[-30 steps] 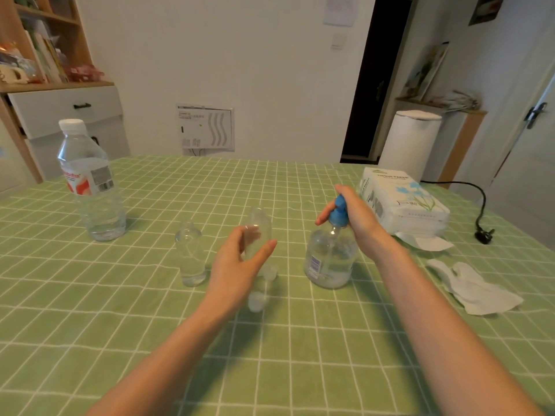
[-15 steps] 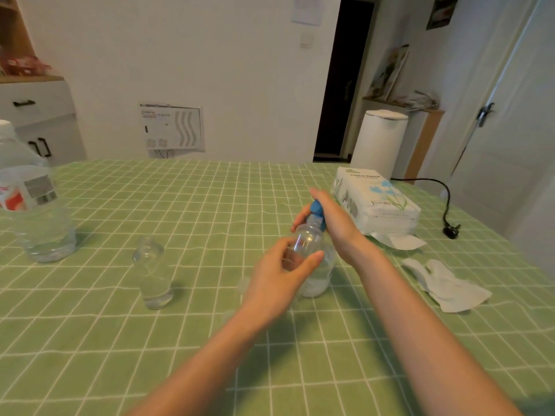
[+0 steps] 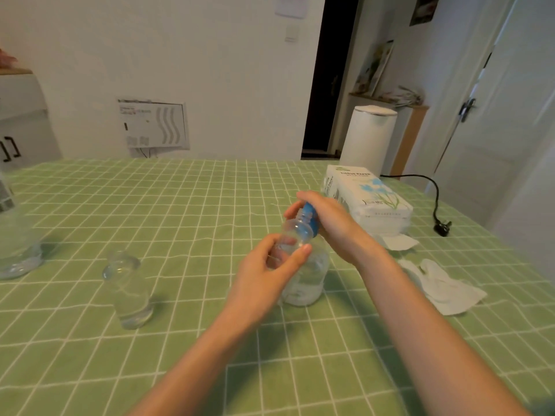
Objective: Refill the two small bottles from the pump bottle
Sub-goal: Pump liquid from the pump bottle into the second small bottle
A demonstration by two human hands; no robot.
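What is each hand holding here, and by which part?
The left hand grips a small clear bottle around its body, neck up. The right hand curls over the blue pump head of the pump bottle standing on the table.

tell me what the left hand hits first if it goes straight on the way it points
Most likely the blue pump head of the clear round pump bottle, which the right hand holds. The left hand carries a small clear plastic bottle whose neck leads; they may already touch, depth is unclear.
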